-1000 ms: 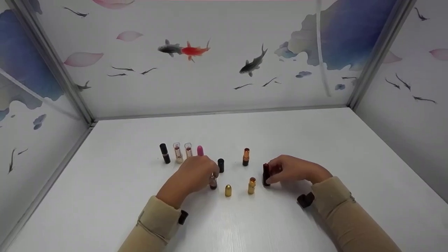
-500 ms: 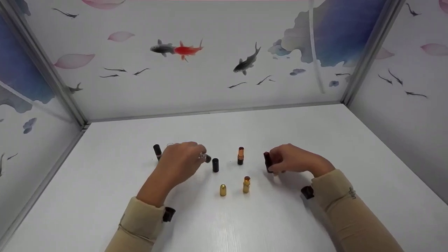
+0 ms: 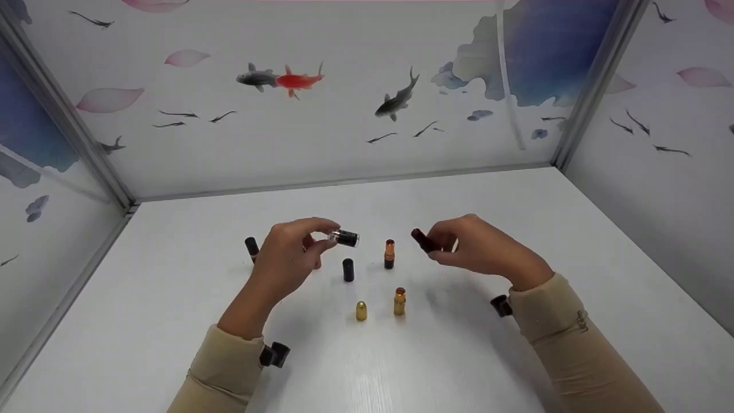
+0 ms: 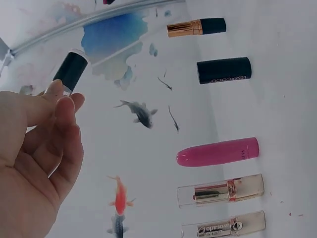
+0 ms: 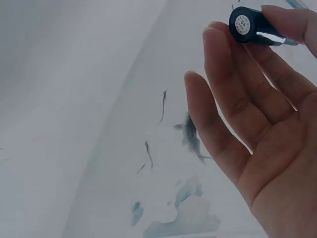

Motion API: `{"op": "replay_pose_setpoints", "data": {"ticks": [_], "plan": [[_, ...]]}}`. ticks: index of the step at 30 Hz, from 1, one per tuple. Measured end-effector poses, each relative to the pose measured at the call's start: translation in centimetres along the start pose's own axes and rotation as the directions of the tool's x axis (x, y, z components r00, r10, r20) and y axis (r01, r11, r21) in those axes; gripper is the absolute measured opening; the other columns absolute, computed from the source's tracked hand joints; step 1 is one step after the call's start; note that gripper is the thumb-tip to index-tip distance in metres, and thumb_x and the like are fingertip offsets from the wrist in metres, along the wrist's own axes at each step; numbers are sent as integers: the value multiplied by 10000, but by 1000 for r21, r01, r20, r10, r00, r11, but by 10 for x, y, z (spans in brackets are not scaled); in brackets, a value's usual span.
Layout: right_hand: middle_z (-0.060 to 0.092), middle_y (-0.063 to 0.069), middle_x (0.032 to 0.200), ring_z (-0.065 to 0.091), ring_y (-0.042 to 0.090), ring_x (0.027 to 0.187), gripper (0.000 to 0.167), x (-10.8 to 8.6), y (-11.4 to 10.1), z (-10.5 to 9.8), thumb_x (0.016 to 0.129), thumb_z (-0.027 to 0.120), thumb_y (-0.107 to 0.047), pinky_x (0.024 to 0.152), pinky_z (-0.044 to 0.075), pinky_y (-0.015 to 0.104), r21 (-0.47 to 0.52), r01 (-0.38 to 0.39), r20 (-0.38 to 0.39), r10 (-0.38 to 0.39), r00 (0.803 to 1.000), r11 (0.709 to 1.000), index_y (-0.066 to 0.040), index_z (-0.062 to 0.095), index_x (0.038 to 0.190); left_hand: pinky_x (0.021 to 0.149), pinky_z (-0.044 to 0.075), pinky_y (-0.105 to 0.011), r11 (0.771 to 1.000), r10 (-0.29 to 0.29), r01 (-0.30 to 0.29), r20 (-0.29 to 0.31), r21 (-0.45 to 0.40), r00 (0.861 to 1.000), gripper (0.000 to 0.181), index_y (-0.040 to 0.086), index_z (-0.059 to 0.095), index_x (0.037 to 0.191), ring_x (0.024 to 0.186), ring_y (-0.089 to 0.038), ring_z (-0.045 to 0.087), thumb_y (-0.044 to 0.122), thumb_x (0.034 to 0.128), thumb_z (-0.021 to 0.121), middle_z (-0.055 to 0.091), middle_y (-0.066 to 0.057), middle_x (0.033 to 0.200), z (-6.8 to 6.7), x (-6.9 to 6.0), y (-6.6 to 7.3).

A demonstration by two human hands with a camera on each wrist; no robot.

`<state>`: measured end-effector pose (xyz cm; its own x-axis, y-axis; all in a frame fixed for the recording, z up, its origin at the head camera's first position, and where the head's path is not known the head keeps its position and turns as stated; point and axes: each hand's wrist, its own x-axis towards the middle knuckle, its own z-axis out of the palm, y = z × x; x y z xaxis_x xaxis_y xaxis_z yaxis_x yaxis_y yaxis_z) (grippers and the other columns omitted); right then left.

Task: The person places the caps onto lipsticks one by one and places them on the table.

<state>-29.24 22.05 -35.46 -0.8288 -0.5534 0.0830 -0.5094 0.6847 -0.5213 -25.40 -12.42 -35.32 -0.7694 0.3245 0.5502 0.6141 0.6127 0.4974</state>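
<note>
Left hand (image 3: 287, 252) raised above the white table (image 3: 481, 198), thumb and fingertips pinching a small black-and-clear tube (image 3: 347, 238) held nearly level. Opposite, the right hand (image 3: 481, 246) pinches a dark tube (image 3: 423, 241), tilted and off the surface too; from the right wrist its other fingers are loosely spread, and the tube's round end label reads "04".

Between the hands, well in from the table's left and right edges, stand a black cap (image 3: 348, 270) and a gold-and-black lipstick (image 3: 389, 254). Farther from the far edge are a gold bullet-shaped piece (image 3: 361, 311) and a gold tube (image 3: 399, 302). Toward the left edge, a pink tube (image 4: 218, 151) stands beside two clear-capped tubes (image 4: 213, 192).
</note>
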Motion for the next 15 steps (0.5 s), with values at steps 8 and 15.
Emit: {"op": "replay_pose_setpoints", "data": {"ticks": [8, 15], "plan": [[726, -128, 933, 658, 55, 810, 118, -5, -30, 2, 973, 784, -141, 756, 593, 336, -75, 178, -36, -181, 983, 981, -197, 794, 1076, 555, 519, -243, 997, -21, 21, 8, -75, 1000, 249, 125, 791, 1201, 555, -28, 569, 43, 966, 787, 800, 3, 1114, 2, 0, 5], [728, -127, 958, 651, 40, 812, 119, -6, -38, 2, 970, 792, -143, 758, 619, 403, -101, 225, -57, -231, 971, 969, -172, 792, 1085, 557, 507, -249, 995, 2, -2, 2, -97, 1000, 238, 130, 794, 1188, 546, -24, 564, 49, 964, 791, 802, 2, 1104, 2, 0, 11]]}}
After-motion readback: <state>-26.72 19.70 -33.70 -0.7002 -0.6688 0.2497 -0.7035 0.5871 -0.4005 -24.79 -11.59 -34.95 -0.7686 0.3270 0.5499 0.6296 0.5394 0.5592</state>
